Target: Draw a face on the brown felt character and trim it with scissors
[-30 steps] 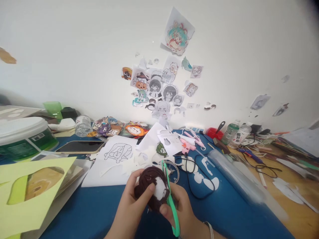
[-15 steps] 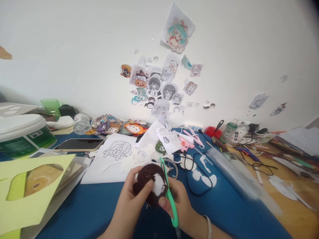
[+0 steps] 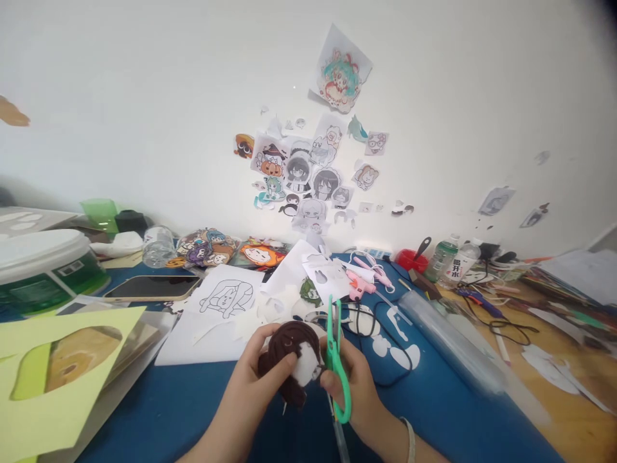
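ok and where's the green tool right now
The green tool is in the right hand, low and just right of centre in the head view, beside the dark brown piece held in the left hand.

Left of the drawing sheet point(image 3: 207, 325) on the surface point(image 3: 159, 399) sit the phone point(image 3: 152, 287) and, farther out, the tub point(image 3: 83, 275); right of it, the glue gun point(image 3: 361, 287); right and nearer, the scissors point(image 3: 333, 346) in the right hand point(image 3: 359, 381).

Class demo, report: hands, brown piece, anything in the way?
Left hand gripping brown-and-white piece. Right hand holding green tool. Drawing sheet beyond, not blocking.
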Available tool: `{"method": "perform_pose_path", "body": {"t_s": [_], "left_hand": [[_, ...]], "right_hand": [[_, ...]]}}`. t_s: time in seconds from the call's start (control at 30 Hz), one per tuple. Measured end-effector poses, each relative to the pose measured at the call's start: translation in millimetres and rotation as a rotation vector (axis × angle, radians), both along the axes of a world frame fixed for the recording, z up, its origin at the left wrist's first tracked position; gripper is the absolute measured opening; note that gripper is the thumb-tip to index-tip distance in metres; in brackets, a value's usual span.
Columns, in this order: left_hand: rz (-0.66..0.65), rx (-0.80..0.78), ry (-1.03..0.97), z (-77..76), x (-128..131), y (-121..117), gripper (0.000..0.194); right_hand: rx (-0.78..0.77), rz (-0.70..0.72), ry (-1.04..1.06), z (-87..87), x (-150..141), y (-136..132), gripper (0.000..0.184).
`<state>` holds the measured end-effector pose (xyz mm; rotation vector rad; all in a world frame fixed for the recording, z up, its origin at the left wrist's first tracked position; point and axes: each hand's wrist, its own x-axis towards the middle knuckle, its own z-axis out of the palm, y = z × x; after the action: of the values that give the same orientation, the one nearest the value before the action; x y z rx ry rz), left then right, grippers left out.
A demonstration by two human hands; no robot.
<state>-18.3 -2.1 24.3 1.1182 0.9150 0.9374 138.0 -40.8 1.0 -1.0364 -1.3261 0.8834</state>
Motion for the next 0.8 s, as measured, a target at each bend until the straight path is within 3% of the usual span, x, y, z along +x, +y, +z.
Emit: {"method": "perform_pose_path", "body": {"t_s": [0.2, 0.4, 0.5, 0.63, 0.8], "left_hand": [[-0.067, 0.148, 0.099, -1.6, -0.5, 9.4, 0.038], [-0.123, 0.136, 0.058, 3.0, 1.4, 6.7, 0.041], [-0.162, 0.078, -0.018, -0.8, 0.7, 11.3, 0.05], [-0.172, 0.077, -0.048, -0.9, -1.7, 14.9, 0.036], [-0.072, 0.105, -0.016, 8.6, -7.5, 16.3, 0.031]], "right_hand": [[-0.005, -0.041, -0.035, 6.8, 17.9, 10.2, 0.034], [-0.055, -0.023, -0.115, 8.5, 21.4, 14.0, 0.023], [-0.094, -0.092, -0.036, 1.9, 21.1, 17.9, 0.025], [-0.086, -0.193, 0.101, -7.8, 21.3, 23.5, 0.033], [-0.119, -0.054, 0.036, -4.1, 21.7, 20.3, 0.039]]}}
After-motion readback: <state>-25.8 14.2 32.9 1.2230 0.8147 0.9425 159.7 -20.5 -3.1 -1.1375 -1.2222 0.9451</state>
